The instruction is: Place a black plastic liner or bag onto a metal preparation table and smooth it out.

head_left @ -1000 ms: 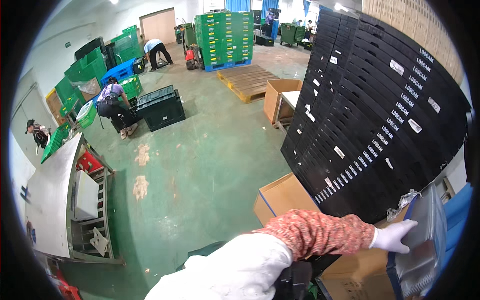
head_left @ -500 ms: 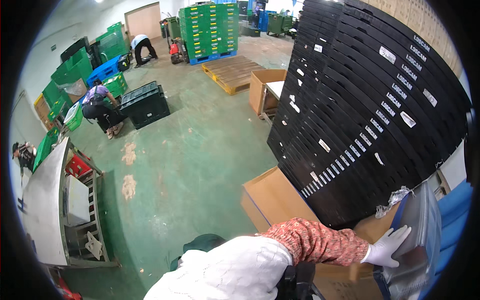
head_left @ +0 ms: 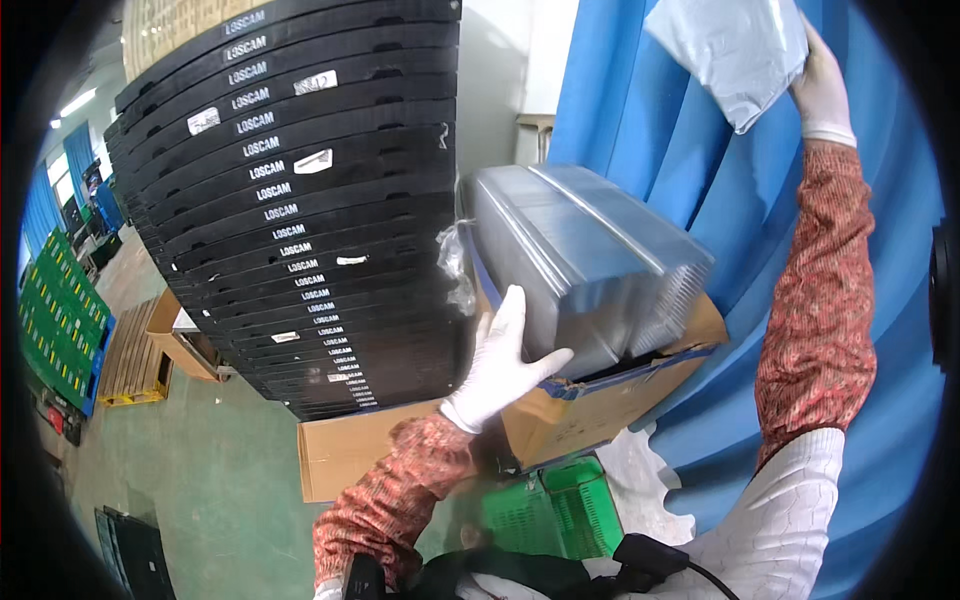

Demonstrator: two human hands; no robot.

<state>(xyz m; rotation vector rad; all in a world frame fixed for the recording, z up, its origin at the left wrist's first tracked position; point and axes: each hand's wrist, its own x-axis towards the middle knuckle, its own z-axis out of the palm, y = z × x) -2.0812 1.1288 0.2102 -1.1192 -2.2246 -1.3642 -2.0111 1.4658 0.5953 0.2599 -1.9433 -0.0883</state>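
My left hand (head_left: 497, 366), in a white glove, has its fingers spread and lies against the near side of clear plastic trays (head_left: 600, 235). The trays are nested in stacks and stand up out of an open cardboard box (head_left: 600, 405); whether the hand bears on them I cannot tell. Raised at the upper right, my right hand (head_left: 826, 88), also gloved, grips a pale grey plastic bag (head_left: 735, 55). The bag's upper part is cut off by the frame edge, and the fingers are partly hidden behind it.
A tall stack of black crates or pallets (head_left: 390, 210) stands left of the box. Blue curtain (head_left: 690, 420) hangs along the right. Below the box is a green basket (head_left: 570, 510); a cardboard flap (head_left: 350, 450) sits beside it. Wooden pallets (head_left: 135, 350) and green crates (head_left: 65, 320) stand farther left.
The view has swung right toward the trays and curtain. My left hand has shifted from on top of the trays to their near side. My right hand has come into view with the plastic bag.
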